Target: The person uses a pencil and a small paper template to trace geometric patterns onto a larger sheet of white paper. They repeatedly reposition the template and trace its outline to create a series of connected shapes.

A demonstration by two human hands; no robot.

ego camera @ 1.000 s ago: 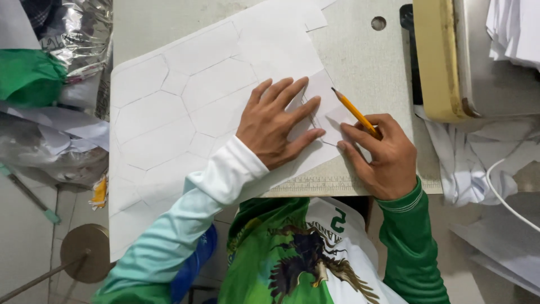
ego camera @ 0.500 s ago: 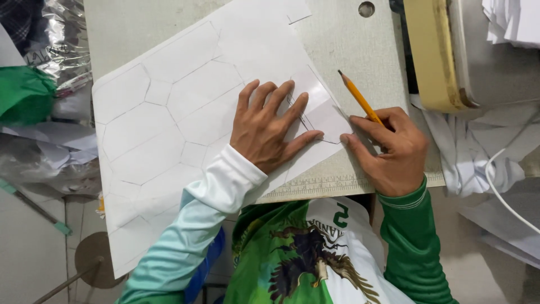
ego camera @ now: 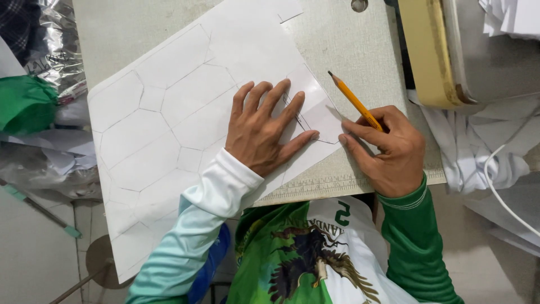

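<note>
- White paper sheet (ego camera: 169, 129): large, marked with pencilled hexagon and polygon outlines. It lies flat and askew on the grey worktable (ego camera: 337, 45), with its near-left corner hanging past the table's front edge. It looks thin, light and limp, likely to slide on the smooth top and to crease or tear if pinched hard. It is best held by flat palm pressure near the line being drawn, or lifted by two edges.
- Small polygon template (ego camera: 318, 115): a white paper or card piece lying on the sheet's right edge, partly under the fingertips. It seems slightly stiffer than the sheet, and its edges serve as a tracing guide.
- Left hand (ego camera: 264, 129): fingers spread wide and pressed flat on the sheet and template, gripping nothing, pinning by weight alone.
- Right hand (ego camera: 388, 149): just right of the sheet, closed around a yellow pencil (ego camera: 354, 101) in a loose grip, index finger extended to the template's right corner. The pencil tip points away from the sheet and sits off the paper.
- Pencil: slim, rigid and light, held near its lower half.
- Printed ruler strip (ego camera: 337, 183): runs along the table's front edge, just below the sheet.
- Cream machine body (ego camera: 427, 50): well right of the sheet.
- White cable (ego camera: 500, 191): beyond the right hand, further from the sheet.
- Green cloth bundle (ego camera: 22, 104) and crumpled clear plastic bag (ego camera: 50, 39): left of the sheet, off the table.
</note>
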